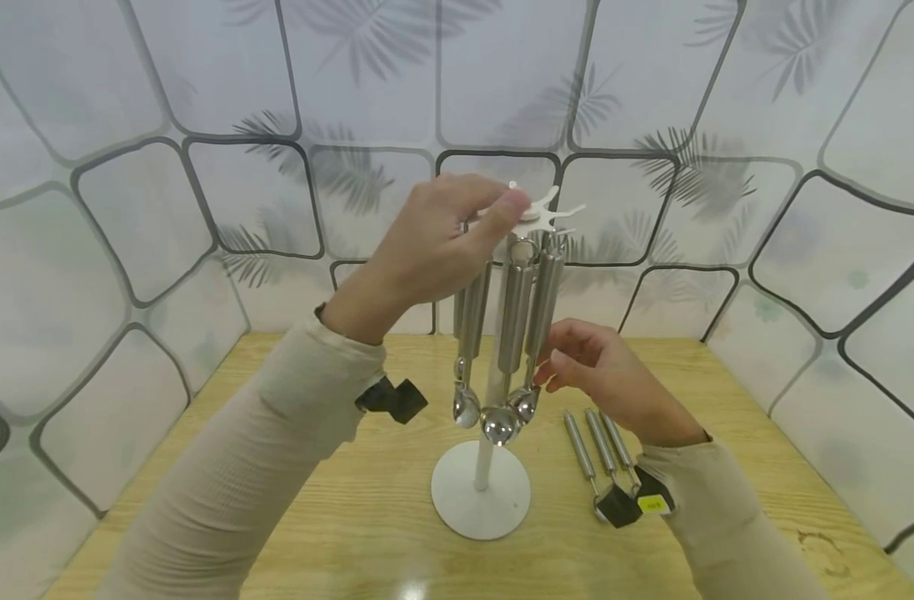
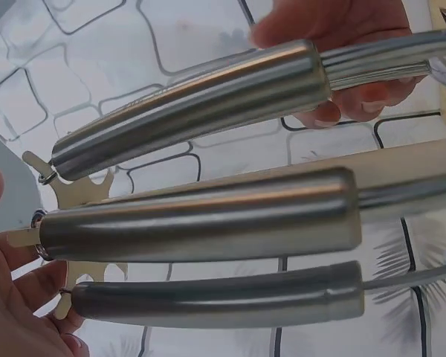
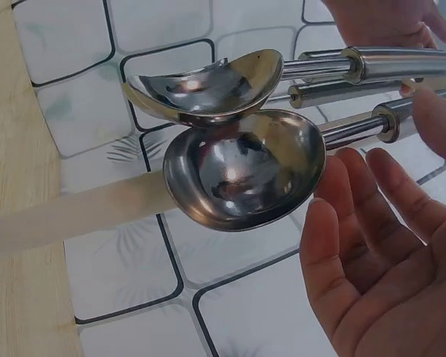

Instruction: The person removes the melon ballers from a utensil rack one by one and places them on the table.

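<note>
A white hanging stand [image 1: 481, 492] stands upright, with several steel ice cream scoops [image 1: 515, 317] dangling from the hooks of its top rack [image 1: 533, 218]. My left hand [image 1: 445, 237] holds that rack from the left, thumb over its top; in the left wrist view its fingers [image 2: 37, 286] lie by the hooks. My right hand [image 1: 602, 375] is at the right of the scoops, fingers loosely bent, fingertips close by a scoop's neck. The right wrist view shows the fingers spread beside a shiny oval bowl [image 3: 245, 171], with a second bowl [image 3: 208, 89] overlapping it.
On the wooden table [image 1: 374, 517], three more steel-handled utensils [image 1: 579, 446] lie side by side at the right, their far ends partly hidden by the black wrist device [image 1: 617, 506]. Patterned white panels [image 1: 374, 192] enclose the table at the back and sides.
</note>
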Tool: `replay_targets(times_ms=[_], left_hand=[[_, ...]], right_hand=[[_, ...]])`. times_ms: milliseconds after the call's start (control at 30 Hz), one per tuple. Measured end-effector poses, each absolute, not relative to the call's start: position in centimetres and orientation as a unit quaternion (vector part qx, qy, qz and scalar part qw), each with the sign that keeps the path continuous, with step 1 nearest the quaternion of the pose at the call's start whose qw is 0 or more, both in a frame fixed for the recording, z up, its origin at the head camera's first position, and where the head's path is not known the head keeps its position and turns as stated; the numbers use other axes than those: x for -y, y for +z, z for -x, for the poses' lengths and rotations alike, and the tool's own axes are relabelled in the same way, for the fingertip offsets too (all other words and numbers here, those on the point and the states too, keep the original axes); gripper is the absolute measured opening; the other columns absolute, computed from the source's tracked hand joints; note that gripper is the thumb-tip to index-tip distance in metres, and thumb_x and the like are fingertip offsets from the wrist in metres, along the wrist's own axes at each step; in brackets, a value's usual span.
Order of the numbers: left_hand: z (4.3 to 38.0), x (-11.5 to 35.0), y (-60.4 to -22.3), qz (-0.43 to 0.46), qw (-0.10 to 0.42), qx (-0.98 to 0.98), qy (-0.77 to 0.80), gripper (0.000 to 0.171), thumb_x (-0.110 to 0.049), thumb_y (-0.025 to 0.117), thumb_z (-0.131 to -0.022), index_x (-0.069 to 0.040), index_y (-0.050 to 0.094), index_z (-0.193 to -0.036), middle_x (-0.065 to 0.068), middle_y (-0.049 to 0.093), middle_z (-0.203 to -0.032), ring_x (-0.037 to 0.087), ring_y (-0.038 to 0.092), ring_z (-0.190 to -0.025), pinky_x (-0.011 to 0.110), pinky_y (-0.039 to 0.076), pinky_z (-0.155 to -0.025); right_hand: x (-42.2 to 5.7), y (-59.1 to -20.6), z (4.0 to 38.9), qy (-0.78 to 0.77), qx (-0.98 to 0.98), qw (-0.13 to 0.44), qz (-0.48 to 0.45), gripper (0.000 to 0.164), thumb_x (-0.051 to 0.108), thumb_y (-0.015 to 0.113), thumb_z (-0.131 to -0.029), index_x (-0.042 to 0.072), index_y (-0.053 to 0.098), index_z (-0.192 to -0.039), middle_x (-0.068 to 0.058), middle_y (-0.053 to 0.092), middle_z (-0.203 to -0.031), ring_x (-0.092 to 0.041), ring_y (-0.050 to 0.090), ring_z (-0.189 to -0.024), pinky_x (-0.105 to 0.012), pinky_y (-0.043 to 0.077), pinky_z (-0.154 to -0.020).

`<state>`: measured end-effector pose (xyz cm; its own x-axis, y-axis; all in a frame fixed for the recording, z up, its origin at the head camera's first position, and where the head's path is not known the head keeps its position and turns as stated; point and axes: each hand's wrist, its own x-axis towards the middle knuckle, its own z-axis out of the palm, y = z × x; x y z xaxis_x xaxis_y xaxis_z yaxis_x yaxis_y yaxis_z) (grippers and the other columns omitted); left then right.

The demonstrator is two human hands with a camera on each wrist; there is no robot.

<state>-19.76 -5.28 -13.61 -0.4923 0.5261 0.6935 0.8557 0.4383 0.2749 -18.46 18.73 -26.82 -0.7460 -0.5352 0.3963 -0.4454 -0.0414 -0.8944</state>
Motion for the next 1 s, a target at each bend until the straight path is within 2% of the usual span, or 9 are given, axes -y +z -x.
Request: replay_targets(times_ms=[133, 300, 633, 767, 1000], left_hand=[[19.7, 5.3, -13.8, 0.427, 0.273, 0.805, -0.308, 0.036, -0.027, 0.043, -0.102, -0.007, 0.072, -0.11, 0.004, 0.067, -0.118, 0.016, 0.059, -0.106, 0.028, 0.04, -0.095], [19.6, 5.3, -14.0, 0.426, 0.273, 0.803, -0.316, 0.036, -0.026, 0.043, -0.102, -0.006, 0.07, -0.114, 0.006, 0.066, -0.122, 0.017, 0.058, -0.112, 0.028, 0.038, -0.099], [19.5, 5.2, -14.2, 0.424, 0.245, 0.8, -0.348, 0.045, -0.023, 0.03, -0.105, -0.004, 0.069, -0.118, 0.006, 0.063, -0.127, 0.012, 0.046, -0.129, 0.024, 0.027, -0.108], [19.4, 5.3, -14.2, 0.422, 0.243, 0.797, -0.356, 0.046, -0.022, 0.029, -0.106, -0.004, 0.069, -0.118, 0.006, 0.064, -0.125, 0.012, 0.048, -0.126, 0.024, 0.029, -0.106], [19.3, 5.3, -14.3, 0.43, 0.249, 0.793, -0.353, 0.049, -0.022, 0.025, -0.106, -0.005, 0.069, -0.118, 0.005, 0.065, -0.123, 0.013, 0.052, -0.121, 0.024, 0.031, -0.104]], right_hand=[[-18.6, -26.7, 18.2, -0.613, -0.708, 0.022, 0.351, 0.013, 0.008, 0.058, -0.097, 0.016, 0.064, -0.106, -0.003, 0.067, -0.095, -0.017, 0.066, -0.084, -0.032, 0.055, -0.073], [-18.2, -26.5, 18.1, -0.603, -0.715, 0.009, 0.354, 0.013, 0.006, 0.057, -0.097, 0.013, 0.063, -0.107, -0.006, 0.067, -0.094, -0.019, 0.065, -0.082, -0.032, 0.055, -0.072], [-17.5, -26.3, 18.1, -0.596, -0.721, -0.011, 0.354, 0.016, -0.001, 0.058, -0.094, 0.01, 0.062, -0.105, -0.007, 0.066, -0.09, -0.021, 0.064, -0.081, -0.033, 0.055, -0.071], [-17.1, -26.1, 18.1, -0.593, -0.725, -0.021, 0.349, 0.014, -0.002, 0.058, -0.093, 0.008, 0.062, -0.102, -0.007, 0.065, -0.088, -0.022, 0.063, -0.079, -0.032, 0.054, -0.07], [-17.3, -25.8, 17.9, -0.593, -0.721, -0.043, 0.357, 0.018, -0.008, 0.057, -0.091, 0.008, 0.062, -0.096, -0.004, 0.065, -0.085, -0.015, 0.063, -0.076, -0.028, 0.054, -0.067]])
